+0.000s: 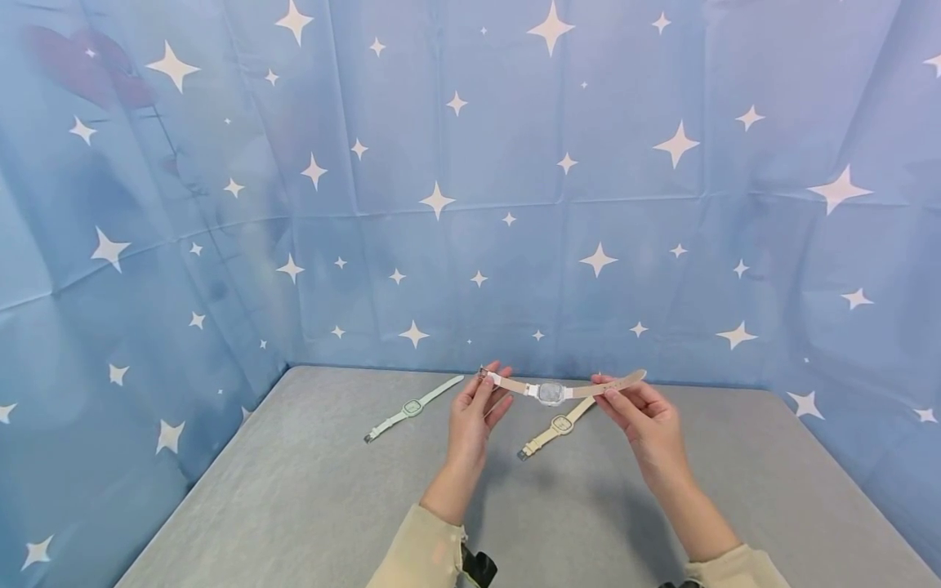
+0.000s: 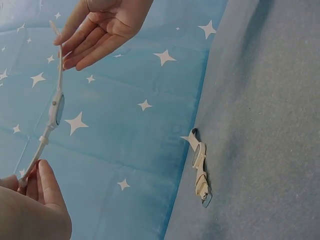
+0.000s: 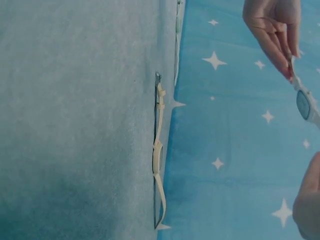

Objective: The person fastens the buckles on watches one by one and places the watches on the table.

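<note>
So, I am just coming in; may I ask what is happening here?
Someone holds a white watch stretched out in the air above the grey table. The left hand pinches it near its buckle, and the right hand pinches the opposite strap. On the table lie a pale green watch and, in the head view between the hands, a cream watch.

The head view is bright. Soft, blurry shadows lie on the gray table. Both wrist views look darker.
</note>
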### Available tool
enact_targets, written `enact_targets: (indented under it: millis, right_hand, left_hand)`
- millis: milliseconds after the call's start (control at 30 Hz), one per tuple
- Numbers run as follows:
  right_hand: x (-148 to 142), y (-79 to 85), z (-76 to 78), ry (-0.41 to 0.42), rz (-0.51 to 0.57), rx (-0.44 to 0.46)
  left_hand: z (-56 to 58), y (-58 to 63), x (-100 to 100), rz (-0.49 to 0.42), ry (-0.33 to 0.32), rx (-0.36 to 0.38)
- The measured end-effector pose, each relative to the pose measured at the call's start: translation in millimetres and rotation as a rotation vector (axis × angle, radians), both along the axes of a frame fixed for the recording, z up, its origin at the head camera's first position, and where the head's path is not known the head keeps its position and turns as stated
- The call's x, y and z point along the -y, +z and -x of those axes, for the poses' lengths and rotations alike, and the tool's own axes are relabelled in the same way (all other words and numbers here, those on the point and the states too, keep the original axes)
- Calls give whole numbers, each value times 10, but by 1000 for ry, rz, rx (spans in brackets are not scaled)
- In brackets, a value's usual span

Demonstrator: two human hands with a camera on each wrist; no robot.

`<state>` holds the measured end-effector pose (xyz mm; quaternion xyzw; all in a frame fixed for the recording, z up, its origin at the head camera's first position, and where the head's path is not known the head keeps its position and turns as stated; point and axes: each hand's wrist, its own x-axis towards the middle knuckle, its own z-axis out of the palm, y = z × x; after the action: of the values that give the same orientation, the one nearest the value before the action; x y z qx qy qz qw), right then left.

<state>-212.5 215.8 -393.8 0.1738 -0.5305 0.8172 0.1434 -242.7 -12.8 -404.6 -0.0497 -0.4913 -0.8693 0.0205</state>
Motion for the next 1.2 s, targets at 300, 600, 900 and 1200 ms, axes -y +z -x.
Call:
enact_targets:
  millis: [300,600,900,1200]
  right_hand:
    - [6,-6,-1,71,112,-11]
    - [-2,-10,-6,142,223,-18]
    - [-32,-26,-7,163,252,-30]
    - [-50,-49,-6,125,206,-24]
  left_hand:
    - [-5,-25,21,-51,23,-2]
    - [-16,-31,18,-94,23,5]
    - [-39,-17,20,-107,5,-12]
    - [-36,-33,6,-105,10,-20]
